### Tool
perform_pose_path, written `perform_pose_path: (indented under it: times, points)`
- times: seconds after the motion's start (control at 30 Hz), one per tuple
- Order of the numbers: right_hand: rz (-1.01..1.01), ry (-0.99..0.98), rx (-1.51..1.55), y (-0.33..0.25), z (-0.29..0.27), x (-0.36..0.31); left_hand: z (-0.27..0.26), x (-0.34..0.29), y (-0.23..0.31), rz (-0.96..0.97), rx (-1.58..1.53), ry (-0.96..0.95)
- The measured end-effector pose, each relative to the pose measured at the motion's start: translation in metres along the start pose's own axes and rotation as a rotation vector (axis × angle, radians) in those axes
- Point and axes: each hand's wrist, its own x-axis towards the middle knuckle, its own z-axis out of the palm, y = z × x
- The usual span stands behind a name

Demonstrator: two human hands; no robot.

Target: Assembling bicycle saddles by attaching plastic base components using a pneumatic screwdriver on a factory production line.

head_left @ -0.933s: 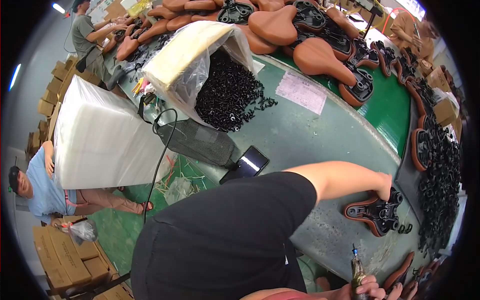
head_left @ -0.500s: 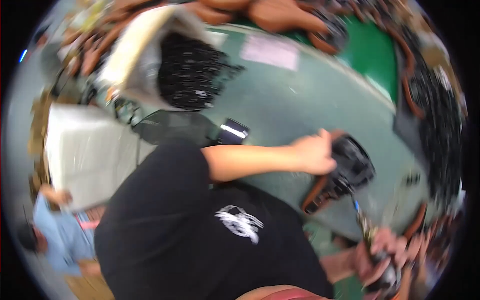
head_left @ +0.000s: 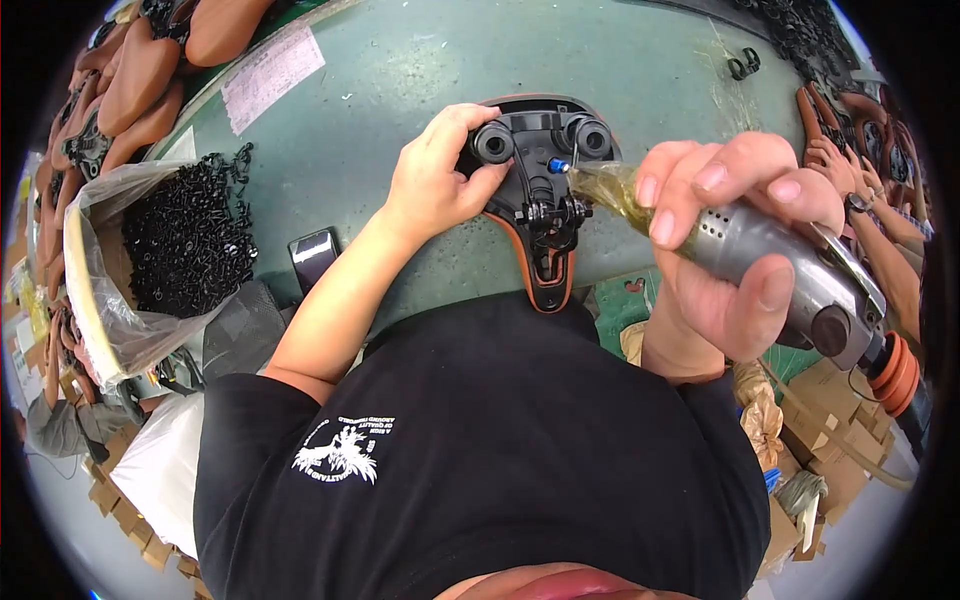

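Observation:
A bicycle saddle (head_left: 540, 265) lies upside down on the green table, brown at the rim, its black underside, two round dampers and clamp facing up. My left hand (head_left: 430, 185) grips its wide end at the left, with the thumb beside the left damper (head_left: 492, 143). In my right hand (head_left: 735, 195) is a grey power screwdriver (head_left: 745, 245), its nose wrapped in yellowish film. The fingers are closed around its body. The blue-tipped bit (head_left: 559, 166) is over the saddle's underside between the dampers; I cannot tell whether it touches.
At the left, a plastic-lined box (head_left: 85, 270) spills small black parts (head_left: 185, 240) onto the table. A phone (head_left: 314, 258) lies by my left forearm. Brown saddles (head_left: 140, 85) are piled at the far left. Another person's hands (head_left: 835, 170) work at the right. Black rings (head_left: 744, 64) lie far right.
My view has swung round to the right and steadied. The screwdriver has come from low at the right to over the saddle. My left hand still holds the saddle.

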Motion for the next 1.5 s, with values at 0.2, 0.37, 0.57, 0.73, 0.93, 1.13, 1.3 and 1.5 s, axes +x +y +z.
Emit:
perform_pose_path:
  times: [0.2,0.37,0.57,0.73,0.93,1.13,1.3,1.5]
  points:
    - [0.028,-0.031,-0.078,0.009,0.001,0.004,-0.005,-0.005,0.004,-0.116,-0.107,-0.019]
    - [0.104,-0.039,-0.091,0.015,0.011,0.011,0.019,-0.007,-0.003,-0.223,-0.16,0.082]
    - [0.144,-0.019,-0.115,0.034,0.022,0.018,0.028,0.002,-0.01,-0.052,-0.257,0.261]
    - [0.106,-0.165,-0.241,0.057,0.035,0.022,0.027,-0.005,-0.019,-0.022,-0.166,0.33]
    - [0.21,-0.218,-0.253,0.074,0.069,0.02,0.025,-0.016,-0.013,-0.058,-0.241,0.396]
    - [0.338,-0.2,-0.094,0.099,0.058,0.021,0.031,-0.021,-0.019,-0.092,-0.246,0.424]
    - [0.208,-0.323,-0.2,0.074,0.058,0.016,0.011,-0.027,-0.011,-0.117,-0.131,0.189]
    - [-0.01,-0.276,0.096,0.026,0.064,0.024,-0.093,0.008,-0.042,-0.39,0.624,0.051]
